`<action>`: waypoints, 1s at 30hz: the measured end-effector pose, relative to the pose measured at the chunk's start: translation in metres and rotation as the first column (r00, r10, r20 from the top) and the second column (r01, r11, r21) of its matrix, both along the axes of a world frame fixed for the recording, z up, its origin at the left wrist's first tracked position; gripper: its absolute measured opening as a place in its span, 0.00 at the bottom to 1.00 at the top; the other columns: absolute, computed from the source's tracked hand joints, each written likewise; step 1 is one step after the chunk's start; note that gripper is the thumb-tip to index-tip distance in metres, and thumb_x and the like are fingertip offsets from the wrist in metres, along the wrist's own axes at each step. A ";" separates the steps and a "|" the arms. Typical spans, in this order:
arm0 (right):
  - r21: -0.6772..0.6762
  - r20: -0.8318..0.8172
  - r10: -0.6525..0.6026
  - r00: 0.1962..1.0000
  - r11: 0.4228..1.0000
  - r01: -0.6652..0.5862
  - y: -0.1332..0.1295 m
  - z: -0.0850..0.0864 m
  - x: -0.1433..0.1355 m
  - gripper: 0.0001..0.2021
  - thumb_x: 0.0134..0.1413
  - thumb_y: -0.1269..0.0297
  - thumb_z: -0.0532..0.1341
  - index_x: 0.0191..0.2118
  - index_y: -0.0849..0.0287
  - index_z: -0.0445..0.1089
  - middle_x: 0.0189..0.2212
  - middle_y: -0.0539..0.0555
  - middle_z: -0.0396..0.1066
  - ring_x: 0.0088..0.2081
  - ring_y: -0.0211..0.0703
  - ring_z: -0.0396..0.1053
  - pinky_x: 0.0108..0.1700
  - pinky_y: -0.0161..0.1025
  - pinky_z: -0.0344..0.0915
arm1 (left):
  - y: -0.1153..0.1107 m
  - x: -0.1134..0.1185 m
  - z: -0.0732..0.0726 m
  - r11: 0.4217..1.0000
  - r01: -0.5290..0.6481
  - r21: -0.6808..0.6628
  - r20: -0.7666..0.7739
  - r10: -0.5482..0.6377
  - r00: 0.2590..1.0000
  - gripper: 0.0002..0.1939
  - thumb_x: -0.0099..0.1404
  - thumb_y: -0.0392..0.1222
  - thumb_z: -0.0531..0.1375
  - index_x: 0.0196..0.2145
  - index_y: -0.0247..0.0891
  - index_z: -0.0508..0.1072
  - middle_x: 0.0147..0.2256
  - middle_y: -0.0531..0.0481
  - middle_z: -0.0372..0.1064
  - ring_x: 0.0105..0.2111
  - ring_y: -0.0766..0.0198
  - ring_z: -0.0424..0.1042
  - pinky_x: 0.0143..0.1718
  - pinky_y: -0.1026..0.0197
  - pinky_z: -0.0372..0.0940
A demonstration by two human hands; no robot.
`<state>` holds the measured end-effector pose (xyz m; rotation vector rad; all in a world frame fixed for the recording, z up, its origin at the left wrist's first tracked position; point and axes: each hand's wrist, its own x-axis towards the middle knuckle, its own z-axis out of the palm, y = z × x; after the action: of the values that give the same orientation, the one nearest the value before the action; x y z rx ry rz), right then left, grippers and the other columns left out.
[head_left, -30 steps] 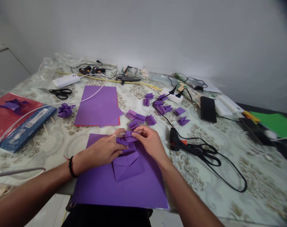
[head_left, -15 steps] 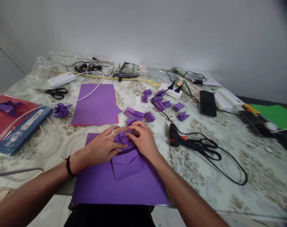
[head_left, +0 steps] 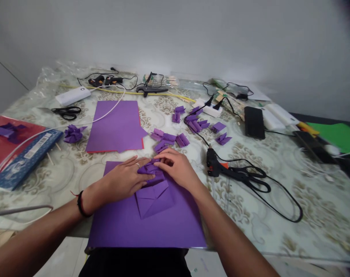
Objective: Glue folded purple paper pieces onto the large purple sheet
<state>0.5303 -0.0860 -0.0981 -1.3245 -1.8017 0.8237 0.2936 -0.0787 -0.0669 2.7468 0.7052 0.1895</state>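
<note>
A: Which step was in hand?
B: Judged as shaping or aligning folds. The small folded piece point(head_left: 150, 168) lay at centre frame, over the far part of the large purple sheet point(head_left: 120, 231).
A: Fingers?
B: Right hand point(head_left: 177, 169): thumb and forefinger pinched its far edge. Left hand point(head_left: 121, 182): fingers extended across its near left side; whether they gripped, could not tell. Next move, as judged, called for light, even pressure.
A: Surroundings?
B: A larger folded paper point(head_left: 156, 200) sat just below it; loose folded pieces point(head_left: 182, 140) lay just beyond the hands, limiting room. Glue gun point(head_left: 213, 163), right of centre, had its cord looping lower right; scissors point(head_left: 67, 112), upper left.
</note>
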 end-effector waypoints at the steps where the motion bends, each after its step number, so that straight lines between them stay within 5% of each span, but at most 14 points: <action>1: -0.020 -0.006 0.018 1.000 1.000 -0.018 0.000 0.001 0.003 0.08 0.58 0.71 0.71 0.42 0.53 0.81 0.39 0.52 0.75 0.33 0.40 0.72 0.38 0.40 0.71 | 0.000 0.000 0.000 1.000 0.003 0.002 -0.013 -0.003 1.000 0.20 0.76 0.37 0.57 0.60 0.52 0.76 0.70 0.44 0.60 0.68 0.47 0.64 0.68 0.39 0.61; 8: 0.020 0.070 -0.035 0.997 0.999 0.033 -0.001 -0.001 -0.001 0.09 0.54 0.75 0.72 0.40 0.56 0.82 0.36 0.52 0.73 0.31 0.38 0.68 0.36 0.38 0.70 | 0.001 0.001 -0.004 0.998 -0.061 -0.030 -0.026 0.060 0.998 0.25 0.76 0.40 0.57 0.68 0.38 0.64 0.67 0.37 0.65 0.67 0.48 0.66 0.68 0.44 0.63; 17: 0.048 0.092 -0.080 0.993 0.996 0.076 -0.002 -0.004 -0.005 0.06 0.55 0.72 0.72 0.38 0.57 0.80 0.35 0.52 0.74 0.30 0.39 0.71 0.36 0.39 0.72 | -0.002 0.024 -0.016 0.982 -0.184 0.036 0.174 0.175 0.969 0.10 0.74 0.39 0.60 0.50 0.33 0.76 0.55 0.36 0.75 0.58 0.46 0.73 0.62 0.41 0.68; 23: 0.067 0.047 -0.095 0.994 0.994 0.092 -0.001 0.000 -0.001 0.03 0.60 0.70 0.68 0.39 0.57 0.80 0.36 0.53 0.74 0.32 0.41 0.73 0.38 0.40 0.72 | -0.002 0.029 -0.021 0.979 -0.206 -0.010 0.175 0.204 0.963 0.10 0.70 0.36 0.65 0.48 0.33 0.75 0.50 0.38 0.76 0.54 0.46 0.74 0.58 0.43 0.72; 27: 0.249 0.082 -0.273 0.959 0.937 0.245 0.003 0.002 0.011 0.13 0.64 0.69 0.63 0.52 0.56 0.78 0.46 0.58 0.73 0.39 0.46 0.74 0.48 0.47 0.74 | -0.001 0.027 -0.025 0.978 -0.207 -0.019 0.222 0.206 0.953 0.13 0.70 0.36 0.64 0.52 0.35 0.76 0.51 0.39 0.75 0.53 0.48 0.74 0.58 0.44 0.72; 30: 0.306 0.184 -0.260 0.948 0.932 0.196 0.007 -0.005 0.015 0.18 0.61 0.74 0.63 0.55 0.53 0.77 0.53 0.60 0.70 0.52 0.54 0.71 0.59 0.55 0.69 | -0.001 0.026 -0.027 0.982 -0.188 -0.013 0.232 0.186 0.955 0.14 0.72 0.37 0.63 0.54 0.38 0.76 0.52 0.41 0.75 0.54 0.49 0.74 0.59 0.44 0.71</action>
<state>0.5456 -0.0788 -0.1029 -1.4420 -1.8073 0.2840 0.3199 -0.0796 -0.0937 2.6052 0.8975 0.5468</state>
